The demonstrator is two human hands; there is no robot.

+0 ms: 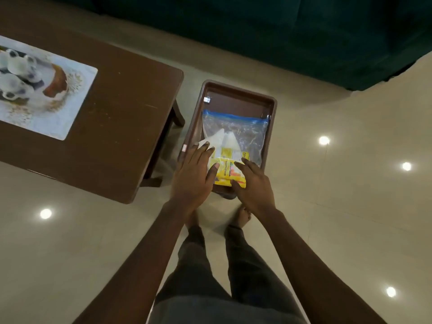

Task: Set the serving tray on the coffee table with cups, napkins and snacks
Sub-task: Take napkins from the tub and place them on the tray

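- Brown serving tray [236, 95] sits on the floor beside the coffee table [131, 108], not on it yet.
- Zip bag [243, 129] and yellow snack packets [228, 170] inside; no cups visible.
- Left hand [195, 170] and right hand [253, 185] lie spread, flat over the packets, gripping nothing.
- Placemat [50, 90] takes up some tabletop.

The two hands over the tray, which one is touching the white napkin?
The left hand: its fingertips rest on the white napkin in the tray. The right hand sits on the yellow snack packet instead.
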